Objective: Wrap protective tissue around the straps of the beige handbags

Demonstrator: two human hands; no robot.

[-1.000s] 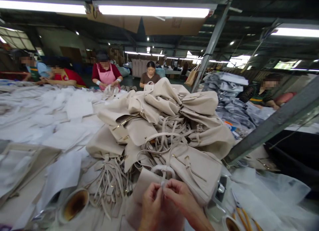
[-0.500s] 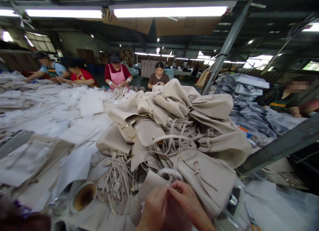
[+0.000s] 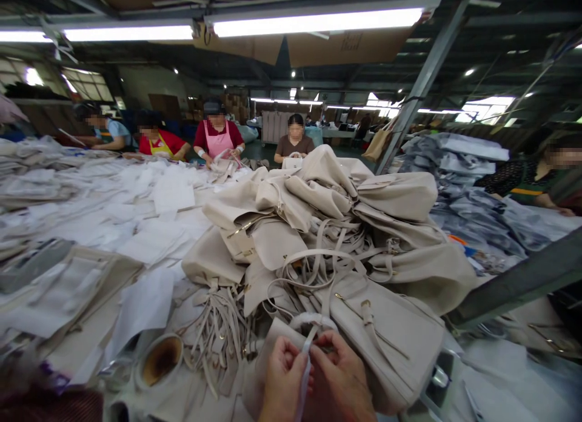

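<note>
A wide worktable point(image 3: 59, 358) is lying under flat white paper sheets point(image 3: 154, 194), thin and loosely overlapping. In its middle, a tall heap of bags point(image 3: 345, 222) is slumping: soft, matte beige leather-like material, folded and creased, with small gold fittings and looping handles. The nearest bag point(image 3: 395, 343) is leaning toward the person, its smooth flap facing up. Left of it, a bundle of loose straps point(image 3: 218, 331), narrow and flat, is fanning out across the table. A round cup point(image 3: 160, 361) with a brown-stained inside is standing near the straps.

At the front of the nearest bag, an arched handle point(image 3: 313, 321) is sitting wrapped in white. A thin white strip point(image 3: 304, 373) is hanging down from it between the hands.

The left hand point(image 3: 280, 379) is pinching the strip, thumb and fingers pressed together on it. The right hand point(image 3: 343, 382) is closing its fingertips on the same strip just below the handle. Both hands are rising from the bottom edge, knuckles outward, touching each other.
</note>
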